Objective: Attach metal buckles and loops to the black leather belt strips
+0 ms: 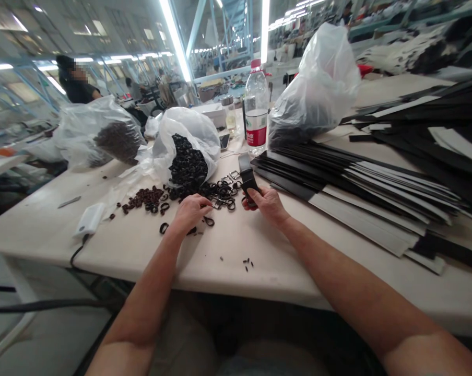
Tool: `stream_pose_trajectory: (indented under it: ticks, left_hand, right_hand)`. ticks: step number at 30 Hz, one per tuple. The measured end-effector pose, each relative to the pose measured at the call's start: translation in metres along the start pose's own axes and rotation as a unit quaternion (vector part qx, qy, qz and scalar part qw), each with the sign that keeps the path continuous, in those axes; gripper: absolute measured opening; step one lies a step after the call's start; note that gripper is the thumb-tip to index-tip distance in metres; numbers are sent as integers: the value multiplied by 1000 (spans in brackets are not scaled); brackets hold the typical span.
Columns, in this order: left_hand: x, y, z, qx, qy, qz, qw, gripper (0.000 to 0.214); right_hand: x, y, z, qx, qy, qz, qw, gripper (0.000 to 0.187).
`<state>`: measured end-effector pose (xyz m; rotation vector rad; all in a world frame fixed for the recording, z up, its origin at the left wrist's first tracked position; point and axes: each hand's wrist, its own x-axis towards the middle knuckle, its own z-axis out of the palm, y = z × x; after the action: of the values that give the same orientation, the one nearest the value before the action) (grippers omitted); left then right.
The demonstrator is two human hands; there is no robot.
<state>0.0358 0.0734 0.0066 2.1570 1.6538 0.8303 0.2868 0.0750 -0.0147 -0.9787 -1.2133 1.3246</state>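
My right hand [270,206] is closed around a folded black belt strap [247,168], whose loop stands up above the thumb. To its left, my left hand [192,211] is closed in a pinch, with a small metal buckle [217,203] at its fingertips. Black belt loops [231,204] lie scattered beside and beyond the fingers. More metal buckles [234,175] rest just behind them. A heap of black loops [187,162] spills out of an open white plastic bag [205,128], and small brown loops [142,199] are spread to its left.
Stacked black strap strips [298,156] cover the right side of the table [286,271]. A plastic bottle [255,115] and a filled bag [318,83] stand behind. Tiny dark pieces [248,263] lie near the front edge. A white corded device [90,219] sits left.
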Motion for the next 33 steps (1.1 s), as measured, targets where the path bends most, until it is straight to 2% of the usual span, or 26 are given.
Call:
stream_pose_trajectory:
  ticks: [2, 4, 9, 14, 19, 22, 26, 33]
  left_hand:
    - [-3, -1, 0, 37, -29, 13, 999, 9]
    - [-5, -2, 0, 51, -33, 15, 998, 10]
    - [3, 0, 0, 7, 34, 20, 999, 11]
    - [5, 4, -7, 69, -42, 32, 996, 19]
    - [-18, 0, -25, 121, -102, 7, 987, 16]
    - [-33, -1, -29, 116, -115, -7, 987, 18]
    - [-39, -2, -24, 101, -92, -19, 990, 20]
    - [-35, 7, -6, 117, -104, -8, 988, 16]
  right_hand:
    - [-1, 0, 1, -5, -2, 0, 1000, 61]
    - [-1, 0, 1, -7, -2, 3, 1000, 60]
    - [0, 0, 1, -13, 0, -4, 1000, 59]
    - [1, 1, 2, -19, 22, -5, 1000, 61]
    - [1, 2, 3, -21, 18, -4, 1000, 62]
    - [2, 3, 4, -18, 15, 9, 1000, 64]
    - [2, 3, 3, -26, 19, -6, 999, 63]
    - [1, 2, 2, -41, 24, -16, 999, 61]
